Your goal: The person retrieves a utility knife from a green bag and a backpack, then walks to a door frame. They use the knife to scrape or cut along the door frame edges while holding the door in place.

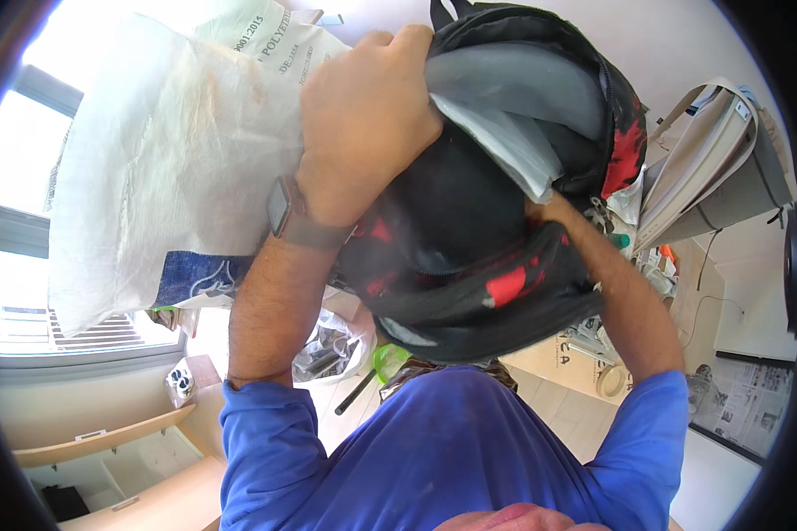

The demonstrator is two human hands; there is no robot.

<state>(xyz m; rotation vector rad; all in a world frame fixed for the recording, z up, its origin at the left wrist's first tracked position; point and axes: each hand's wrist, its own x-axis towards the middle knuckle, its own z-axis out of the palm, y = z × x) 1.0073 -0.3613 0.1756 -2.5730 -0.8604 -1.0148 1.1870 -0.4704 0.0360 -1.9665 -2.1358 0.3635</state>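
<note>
A black backpack (469,203) with red patches is held up before me, unzipped and gaping, its grey lining showing. My left hand (372,124), with a watch on the wrist, is closed on the backpack's upper left edge; its fingertips are hidden. My right hand (547,209) reaches into the opening, beside a pale grey flap (500,146) of the lining. Fabric hides its fingers, so I cannot tell what they touch. Behind my left wrist hangs a large white woven sack (177,159) with print and a blue patch.
Below left of the backpack stands a white bag (336,345) of mixed items, near a green object (388,361). A tape roll (611,380) lies on a cardboard box (549,372). Upright beige and grey bags (708,177) lean at right. An open drawer (115,469) is at lower left.
</note>
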